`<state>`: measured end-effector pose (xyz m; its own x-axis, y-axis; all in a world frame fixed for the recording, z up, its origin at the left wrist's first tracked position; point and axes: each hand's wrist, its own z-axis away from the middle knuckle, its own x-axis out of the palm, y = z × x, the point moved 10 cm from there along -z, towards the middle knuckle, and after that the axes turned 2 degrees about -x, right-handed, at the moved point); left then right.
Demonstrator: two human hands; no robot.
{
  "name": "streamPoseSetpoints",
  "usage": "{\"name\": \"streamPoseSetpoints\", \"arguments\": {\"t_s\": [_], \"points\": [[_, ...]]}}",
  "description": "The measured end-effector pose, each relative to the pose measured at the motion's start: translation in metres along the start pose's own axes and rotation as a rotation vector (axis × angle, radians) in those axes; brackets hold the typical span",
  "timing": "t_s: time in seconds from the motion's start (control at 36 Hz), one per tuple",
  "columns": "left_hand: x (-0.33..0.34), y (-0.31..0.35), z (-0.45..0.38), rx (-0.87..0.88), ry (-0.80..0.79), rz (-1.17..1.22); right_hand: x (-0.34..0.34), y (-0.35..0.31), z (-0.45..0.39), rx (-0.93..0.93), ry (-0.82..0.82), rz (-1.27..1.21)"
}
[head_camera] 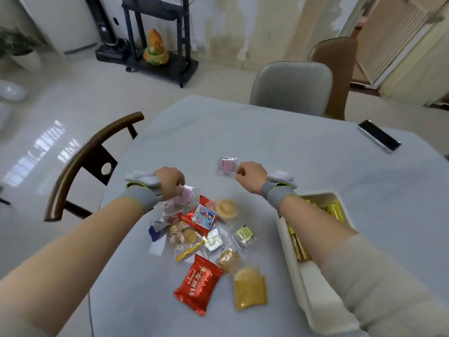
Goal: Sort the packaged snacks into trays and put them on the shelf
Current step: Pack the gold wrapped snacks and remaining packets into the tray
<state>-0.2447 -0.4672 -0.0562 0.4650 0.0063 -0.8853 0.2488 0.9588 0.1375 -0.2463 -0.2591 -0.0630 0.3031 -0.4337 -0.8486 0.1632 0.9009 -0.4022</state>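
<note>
Both hands are reaching out over the grey worktop (279, 147). The left hand (171, 182) is pinching a clear packet holding a pink sweet (185, 197) at the far edge of the snack pile (206, 239), fingers curled down on the wrapper. The right hand (250, 176) is pinching the corner of a second clear packet with a pink sweet (227, 165), which is lying apart from the pile, farther along the worktop. A white tray (313, 283) is sitting under the right forearm, holding yellow and gold packets. A red packet (198, 285) and a gold-wrapped biscuit (250, 289) are lying nearest the person. A phone (379, 138) is lying near the far right edge.
</note>
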Motion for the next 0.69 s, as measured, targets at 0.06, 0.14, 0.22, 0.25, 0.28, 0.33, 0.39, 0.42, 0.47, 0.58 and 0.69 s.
{"name": "streamPoseSetpoints", "arguments": {"t_s": [0.06,0.14,0.22,0.25,0.28,0.33,0.39,0.42,0.47,0.58,0.69], "points": [[0.012,-0.015,-0.002,-0.055,-0.033,0.034,0.01,-0.006,-0.02,-0.02,-0.045,0.03],[0.024,-0.026,-0.007,-0.121,-0.032,0.105,0.019,-0.002,-0.05,-0.018,-0.067,0.097],[0.039,-0.038,-0.017,-0.212,-0.029,0.198,0.037,-0.005,-0.085,-0.048,-0.079,0.132],[0.044,-0.038,-0.019,-0.237,-0.034,0.215,0.041,-0.005,-0.092,-0.058,-0.079,0.146],[0.049,-0.039,-0.021,-0.265,-0.028,0.222,0.044,-0.007,-0.098,-0.068,-0.075,0.157],[0.053,-0.037,-0.025,-0.31,0.039,0.206,0.048,-0.008,-0.11,-0.087,-0.058,0.148],[0.053,-0.034,-0.026,-0.337,0.128,0.21,0.051,-0.002,-0.121,-0.1,-0.041,0.134],[0.052,-0.032,-0.026,-0.332,0.155,0.211,0.05,0.001,-0.123,-0.1,-0.023,0.148],[0.059,-0.029,-0.029,-0.346,0.144,0.198,0.056,0.007,-0.132,-0.108,-0.046,0.183],[0.065,-0.026,-0.028,-0.426,0.152,0.199,0.06,0.005,-0.133,-0.146,-0.16,0.163],[0.063,-0.018,-0.032,-0.417,0.162,0.181,0.063,0.001,-0.126,-0.19,-0.228,0.311]]}}
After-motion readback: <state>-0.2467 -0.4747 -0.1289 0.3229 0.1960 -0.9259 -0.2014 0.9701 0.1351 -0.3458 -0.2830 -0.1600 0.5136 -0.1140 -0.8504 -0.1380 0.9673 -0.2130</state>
